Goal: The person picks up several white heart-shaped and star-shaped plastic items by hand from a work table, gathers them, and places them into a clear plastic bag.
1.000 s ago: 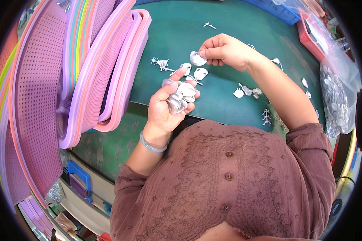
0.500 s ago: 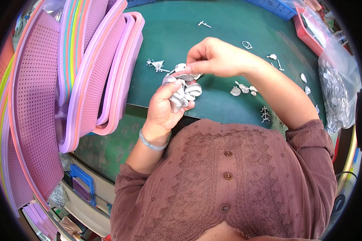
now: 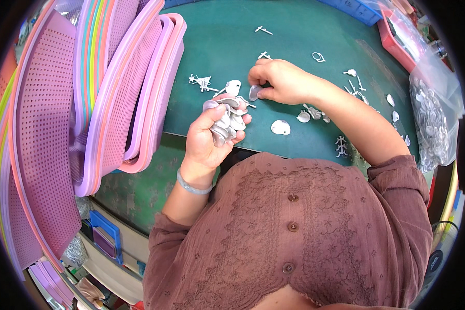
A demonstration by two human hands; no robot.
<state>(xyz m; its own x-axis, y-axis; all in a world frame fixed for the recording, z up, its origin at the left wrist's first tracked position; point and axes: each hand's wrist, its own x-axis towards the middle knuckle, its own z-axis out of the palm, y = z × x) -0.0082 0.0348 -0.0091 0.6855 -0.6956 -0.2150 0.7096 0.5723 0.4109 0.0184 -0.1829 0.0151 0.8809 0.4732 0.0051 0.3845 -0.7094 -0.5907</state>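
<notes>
You are cupping a clutch of silvery pieces [image 3: 223, 124] in your left hand [image 3: 201, 138], just right of the basket stack [image 3: 120, 98] — thumb and fingers closing firmly around them. Your right hand [image 3: 287, 82], farther right of that stack, is pinching a silvery disc [image 3: 254, 93] between thumb and fingertips. A rounded plate [image 3: 280, 127] is lying on the green table [image 3: 227, 36], farther from the stack than your left hand. A triangular bit [image 3: 201, 82] is lying near the stack — a clear bag [image 3: 430, 124] is bulging well apart, rightward.
</notes>
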